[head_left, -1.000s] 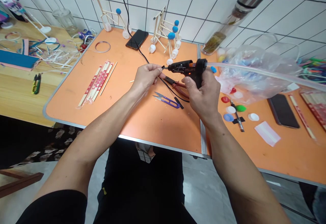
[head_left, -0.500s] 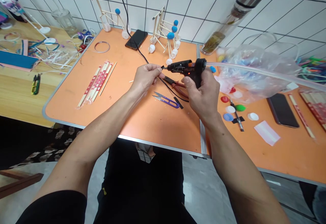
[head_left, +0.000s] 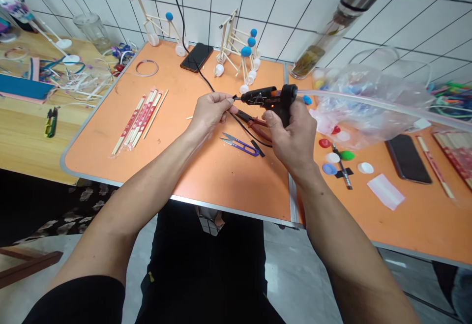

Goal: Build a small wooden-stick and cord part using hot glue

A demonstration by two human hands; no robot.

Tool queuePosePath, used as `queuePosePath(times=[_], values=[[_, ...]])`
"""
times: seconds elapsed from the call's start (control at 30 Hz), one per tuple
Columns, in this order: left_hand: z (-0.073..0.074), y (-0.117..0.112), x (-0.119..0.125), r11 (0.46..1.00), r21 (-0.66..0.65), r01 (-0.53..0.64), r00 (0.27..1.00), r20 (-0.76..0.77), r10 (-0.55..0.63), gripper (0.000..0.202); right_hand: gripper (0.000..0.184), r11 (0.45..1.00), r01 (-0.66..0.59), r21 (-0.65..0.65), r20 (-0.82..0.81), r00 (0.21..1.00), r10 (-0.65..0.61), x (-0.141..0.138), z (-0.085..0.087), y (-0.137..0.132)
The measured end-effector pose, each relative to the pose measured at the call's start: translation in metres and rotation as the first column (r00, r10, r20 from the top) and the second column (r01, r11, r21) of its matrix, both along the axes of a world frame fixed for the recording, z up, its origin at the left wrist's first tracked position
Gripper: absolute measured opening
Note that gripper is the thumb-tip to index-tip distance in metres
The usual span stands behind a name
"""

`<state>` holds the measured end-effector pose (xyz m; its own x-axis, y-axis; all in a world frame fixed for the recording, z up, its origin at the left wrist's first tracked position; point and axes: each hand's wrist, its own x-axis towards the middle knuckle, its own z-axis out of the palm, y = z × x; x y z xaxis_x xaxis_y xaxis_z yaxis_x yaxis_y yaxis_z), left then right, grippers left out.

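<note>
Apparent step: gluing. Right hand (head_left: 295, 139) grips glue gun (head_left: 258, 96), nozzle (head_left: 238, 99) toward 9 o'clock; left hand (head_left: 207, 112) pinches dark piece (head_left: 234, 97). Next: steady alignment.

We held the glue gun (head_left: 260, 96) above the table (head_left: 236, 186), beyond the pliers (head_left: 253, 122), with the snips (head_left: 245, 148) on their near side. Toward the far edge, a phone (head_left: 198, 56) lay between the left stick model (head_left: 169, 16) and the right stick model (head_left: 246, 51). We had wrapped chopsticks (head_left: 138, 125) at the left, a loose stick (head_left: 156, 112) just to their right. Caps (head_left: 347, 155) lay at the right, nearer than the plastic bag (head_left: 368, 100), left of a second phone (head_left: 408, 158).
</note>
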<state>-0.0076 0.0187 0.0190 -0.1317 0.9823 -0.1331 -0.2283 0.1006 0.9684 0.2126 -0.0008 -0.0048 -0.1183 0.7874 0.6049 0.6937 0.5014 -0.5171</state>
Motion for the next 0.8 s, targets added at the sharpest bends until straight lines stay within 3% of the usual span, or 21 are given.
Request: queuePosePath(times=[0.8], values=[[0.0004, -0.0004, -0.0002, 1.0, -0.005, -0.001, 1.0, 0.005, 0.001, 0.028, 0.067, 1.0, 0.006, 0.002, -0.032, 0.999, -0.006, -0.0022, 0.0045, -0.0024]])
